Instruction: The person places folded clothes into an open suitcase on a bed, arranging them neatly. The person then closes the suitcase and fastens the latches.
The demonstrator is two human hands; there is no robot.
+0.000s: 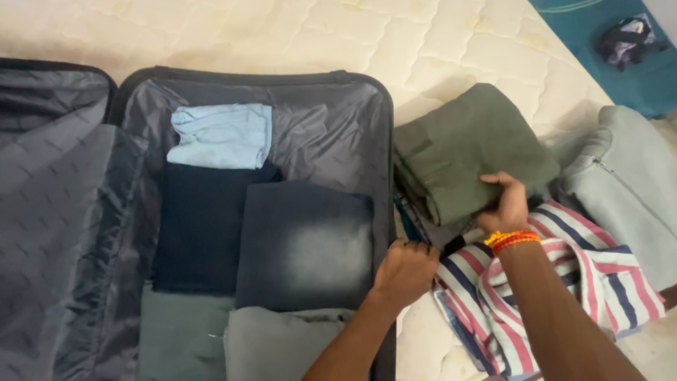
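1. two hands work at a folded olive-green garment [469,152] that lies on the quilted cream mattress [395,42], just beside the right wall of the open suitcase [386,141]; it tops a small pile of folded clothes.
2. right hand [504,204], with orange and red thread bands [513,240] at the wrist, has its fingers curled over the near edge of the green garment, gripping the fold.
3. left hand [405,271] is closed into a fist at the suitcase rim, beside the bottom of the pile; what it clasps, if anything, cannot be told.
4. under the right forearm lies a striped shirt [564,296] in white, pink and navy, touching the pile.
5. a grey zipped garment [627,183] lies to the right of the pile.
6. inside the suitcase: a light blue cloth [222,135] at the top, a dark navy piece [201,226], faded dark jeans [305,243], and two grey-green folded pieces [211,342] nearest the camera.
7. a teal sheet [599,28] shows at the upper right corner, with a small dark bundle [624,39] on it.
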